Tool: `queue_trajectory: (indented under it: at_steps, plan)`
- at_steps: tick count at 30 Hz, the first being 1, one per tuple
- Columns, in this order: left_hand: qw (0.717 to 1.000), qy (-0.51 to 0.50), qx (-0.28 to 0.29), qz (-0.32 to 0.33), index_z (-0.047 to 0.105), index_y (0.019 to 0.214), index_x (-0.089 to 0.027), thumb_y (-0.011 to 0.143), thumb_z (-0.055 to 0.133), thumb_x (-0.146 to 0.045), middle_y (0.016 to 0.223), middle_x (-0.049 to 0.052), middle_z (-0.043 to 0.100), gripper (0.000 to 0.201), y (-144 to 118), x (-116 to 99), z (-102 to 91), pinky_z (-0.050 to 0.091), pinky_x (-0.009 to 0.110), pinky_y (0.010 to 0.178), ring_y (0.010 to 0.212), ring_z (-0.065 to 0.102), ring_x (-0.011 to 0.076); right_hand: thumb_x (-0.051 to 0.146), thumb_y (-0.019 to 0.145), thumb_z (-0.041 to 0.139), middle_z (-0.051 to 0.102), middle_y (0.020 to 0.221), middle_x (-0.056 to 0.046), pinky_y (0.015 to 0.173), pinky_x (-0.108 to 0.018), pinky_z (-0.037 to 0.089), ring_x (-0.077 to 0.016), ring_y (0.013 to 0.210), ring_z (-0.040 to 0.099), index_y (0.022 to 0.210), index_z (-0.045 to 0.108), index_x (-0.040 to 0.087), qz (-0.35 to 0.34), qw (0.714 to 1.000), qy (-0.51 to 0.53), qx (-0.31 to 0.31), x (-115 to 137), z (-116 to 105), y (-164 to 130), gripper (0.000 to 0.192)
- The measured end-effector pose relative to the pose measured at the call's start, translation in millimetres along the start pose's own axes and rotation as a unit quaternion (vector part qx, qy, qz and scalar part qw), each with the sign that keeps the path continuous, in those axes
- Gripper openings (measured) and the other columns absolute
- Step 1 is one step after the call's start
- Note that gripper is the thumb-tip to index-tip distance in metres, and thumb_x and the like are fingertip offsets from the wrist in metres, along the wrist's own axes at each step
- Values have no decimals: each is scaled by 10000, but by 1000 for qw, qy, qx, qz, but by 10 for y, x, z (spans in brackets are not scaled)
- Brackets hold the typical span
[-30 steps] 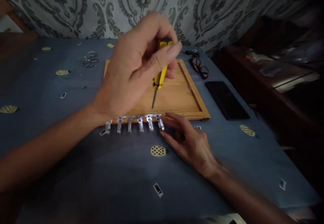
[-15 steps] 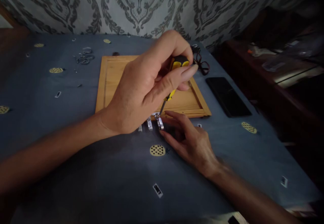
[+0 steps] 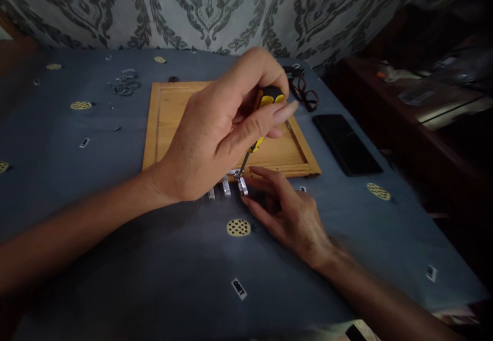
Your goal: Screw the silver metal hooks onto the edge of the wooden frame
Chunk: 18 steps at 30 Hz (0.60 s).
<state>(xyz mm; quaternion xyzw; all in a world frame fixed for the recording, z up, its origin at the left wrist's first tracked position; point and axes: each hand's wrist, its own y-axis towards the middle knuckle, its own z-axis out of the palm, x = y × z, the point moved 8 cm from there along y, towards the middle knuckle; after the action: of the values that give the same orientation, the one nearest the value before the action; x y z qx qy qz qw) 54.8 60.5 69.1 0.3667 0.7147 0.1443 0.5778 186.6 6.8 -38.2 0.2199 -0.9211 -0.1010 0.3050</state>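
Note:
My left hand [image 3: 215, 135] is closed around a yellow and black screwdriver [image 3: 265, 106]. Its thin shaft slants down to a metal hook [image 3: 242, 183] at the near edge of a wooden board [image 3: 165, 120]. Two more metal hooks [image 3: 226, 186] show beside it; my left hand hides the others. My right hand [image 3: 287, 212] lies flat on the blue cloth, its fingertips touching the rightmost hook and the board's edge.
A black phone [image 3: 344, 143] lies right of the board, a dark cord [image 3: 304, 92] behind it. Small metal rings [image 3: 125, 81] sit at the far left. A dark wooden bench [image 3: 416, 120] with clutter stands to the right. Patterned wallpaper backs the table.
My left hand has come down and to the right with the screwdriver, so the tip now rests on the rightmost hook. My right hand has stayed in place.

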Motion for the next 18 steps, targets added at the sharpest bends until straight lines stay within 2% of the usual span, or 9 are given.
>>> queue_trajectory:
  at_steps: [7,10,15,18]
  plan:
    - [1000,-9,4,2,537,910,-171,973,547,-198,874,-18,622,69,6,-3,7,604,242,729,746,703,83,306,952,588,792,1086,-68,601,-323,633,-170,596,721,1334,500,242,16,1000,-6,1,-28,0,-4,397]
    - [999,-11,2,30,536,908,-152,972,550,-203,842,1,631,83,12,-17,8,592,226,694,694,663,66,304,949,589,791,1082,-74,640,-329,640,-176,626,732,1344,506,232,17,1000,0,4,-29,-1,-5,411]
    - [1000,-14,6,-17,544,921,-184,965,571,-231,852,2,645,70,-7,41,19,598,281,726,727,654,93,302,954,588,793,1083,-58,641,-314,630,-172,634,736,1335,495,242,13,1000,0,6,-12,-4,0,397]
    - [1000,-21,12,-19,541,923,-168,967,564,-236,848,11,638,84,-12,18,19,601,266,737,732,674,95,296,955,589,795,1082,-57,606,-304,618,-166,606,726,1324,487,241,3,1000,-6,-2,3,-11,4,387]
